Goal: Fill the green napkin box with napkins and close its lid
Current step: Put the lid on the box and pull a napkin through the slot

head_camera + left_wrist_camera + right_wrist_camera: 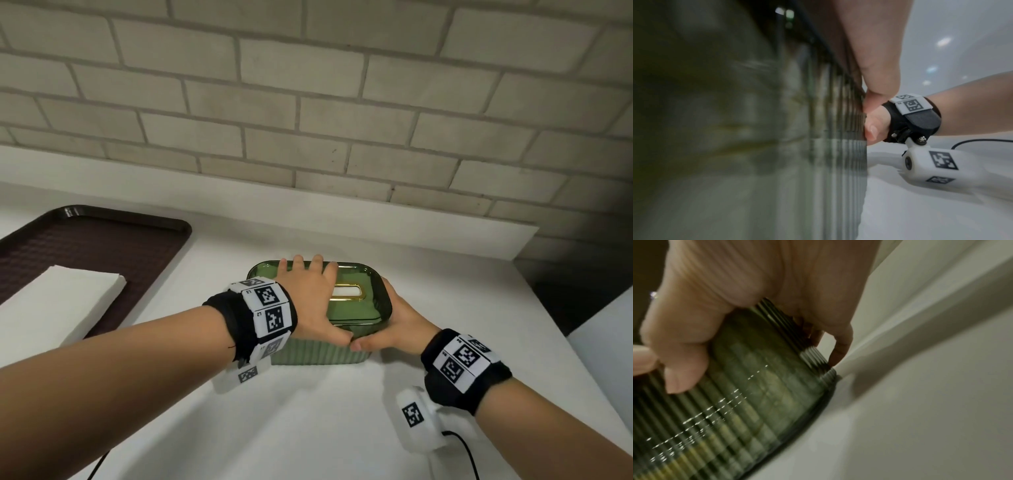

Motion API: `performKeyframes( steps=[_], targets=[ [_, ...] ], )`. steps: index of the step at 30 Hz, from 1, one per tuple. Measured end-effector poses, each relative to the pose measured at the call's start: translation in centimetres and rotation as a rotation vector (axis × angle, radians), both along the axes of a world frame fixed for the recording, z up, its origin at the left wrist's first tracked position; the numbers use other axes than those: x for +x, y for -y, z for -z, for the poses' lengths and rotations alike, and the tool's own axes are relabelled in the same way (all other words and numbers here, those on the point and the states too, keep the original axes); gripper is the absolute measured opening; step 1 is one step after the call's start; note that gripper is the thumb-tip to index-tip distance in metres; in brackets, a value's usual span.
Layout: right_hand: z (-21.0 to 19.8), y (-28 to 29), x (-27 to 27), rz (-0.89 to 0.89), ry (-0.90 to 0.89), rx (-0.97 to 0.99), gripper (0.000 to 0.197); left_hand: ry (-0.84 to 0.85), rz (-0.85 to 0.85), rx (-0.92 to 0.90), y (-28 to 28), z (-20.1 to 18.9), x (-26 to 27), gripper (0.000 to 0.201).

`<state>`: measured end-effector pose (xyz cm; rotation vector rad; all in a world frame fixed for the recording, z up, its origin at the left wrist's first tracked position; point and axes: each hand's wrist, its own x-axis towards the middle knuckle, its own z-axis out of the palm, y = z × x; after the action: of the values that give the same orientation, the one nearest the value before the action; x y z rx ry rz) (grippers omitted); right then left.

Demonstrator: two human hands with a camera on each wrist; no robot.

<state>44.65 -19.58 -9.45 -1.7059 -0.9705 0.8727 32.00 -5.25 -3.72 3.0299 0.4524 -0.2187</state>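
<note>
- Green napkin box [318,346] sits on the white counter [308,428], near the brick wall [308,102], lid [356,305] seated on top.
- Left hand [308,301] lies flat on the lid, fingers spread, thumb on the front edge.
- Right hand [400,325] wraps the right end, thumb on the front.
- Judged: rigid ribbed plastic, light, glossy so maybe slippery; best held by the ribbed sides or lid rim.
- White napkin shows in the gold slot [346,291].
- Brown tray [102,236] with napkin stack [58,301] lies left, well apart; nothing blocks.
</note>
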Motion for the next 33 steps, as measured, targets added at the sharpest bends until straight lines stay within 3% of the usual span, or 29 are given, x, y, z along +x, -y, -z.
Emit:
performKeyframes(
  steps=[11,19,23,26,30,33],
  targets=[
    [0.1,0.2,-0.4,0.004,-0.006,-0.010,0.112,0.009,0.005,-0.007,0.1,-0.2,-0.4,0.106],
    [0.8,0.2,-1.5,0.036,0.062,0.011,0.110,-0.046,-0.059,0.056,2.7,-0.3,0.3,0.124],
    [0.7,0.1,-1.8,0.038,0.120,-0.016,0.119,-0.019,-0.029,0.017,4.3,-1.0,0.8,0.117],
    [0.8,0.1,-1.7,0.035,0.143,-0.039,0.127,-0.110,0.035,0.104,5.0,-1.4,0.9,0.109],
    [1.0,0.1,-1.8,0.039,0.179,-0.042,0.114,-0.138,0.106,0.217,5.9,-0.9,0.8,0.094],
    [0.9,-0.1,-1.6,0.072,0.152,-0.065,0.096,-0.048,0.133,0.114,5.9,-0.2,0.3,0.069]
  ],
)
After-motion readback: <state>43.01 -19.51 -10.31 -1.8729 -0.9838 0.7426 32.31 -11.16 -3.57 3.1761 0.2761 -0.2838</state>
